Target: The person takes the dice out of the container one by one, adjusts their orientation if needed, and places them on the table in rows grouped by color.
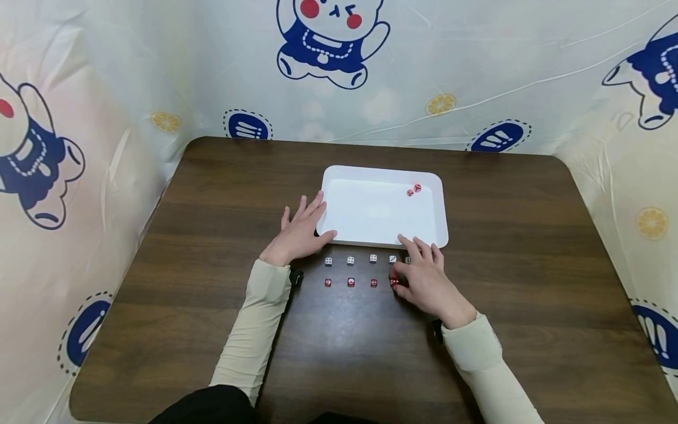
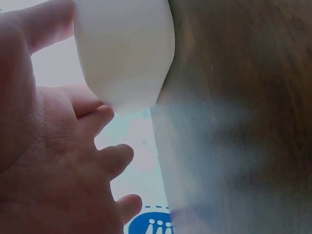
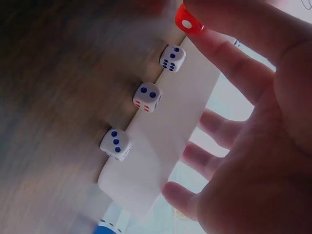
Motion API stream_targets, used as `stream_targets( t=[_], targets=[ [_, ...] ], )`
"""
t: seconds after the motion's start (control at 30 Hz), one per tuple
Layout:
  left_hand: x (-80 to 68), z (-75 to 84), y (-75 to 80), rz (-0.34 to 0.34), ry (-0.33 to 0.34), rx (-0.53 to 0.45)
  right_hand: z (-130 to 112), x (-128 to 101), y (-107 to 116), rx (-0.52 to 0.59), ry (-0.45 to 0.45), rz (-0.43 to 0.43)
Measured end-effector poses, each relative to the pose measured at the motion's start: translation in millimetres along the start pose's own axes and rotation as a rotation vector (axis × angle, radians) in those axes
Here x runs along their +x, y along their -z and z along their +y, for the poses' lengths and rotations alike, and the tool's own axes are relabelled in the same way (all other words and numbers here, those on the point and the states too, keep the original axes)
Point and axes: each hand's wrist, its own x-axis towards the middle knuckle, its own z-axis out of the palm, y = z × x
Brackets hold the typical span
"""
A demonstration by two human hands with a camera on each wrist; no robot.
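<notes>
White dice [image 3: 146, 97] showing blue pips: three, two, six, no words or brands readable

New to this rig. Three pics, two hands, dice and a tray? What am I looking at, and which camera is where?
No robot here: a person works with bare hands, wearing three cameras. The wide picture comes from the head, looking down on a brown table. The close-ups come from each wrist. A white tray holds two red dice. In front of it lie a row of white dice and a row of red dice. The left hand rests flat against the tray's left edge. The right hand pinches one red die, seen best from the right wrist.
</notes>
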Motion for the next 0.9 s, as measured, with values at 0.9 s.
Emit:
stream_targets(
  t=[0.9],
  targets=[
    [0.9,0.9,-1.7,0.011,0.012,0.02,-1.4,-1.5,-5.9,-0.037,-0.006,0.027]
  ],
)
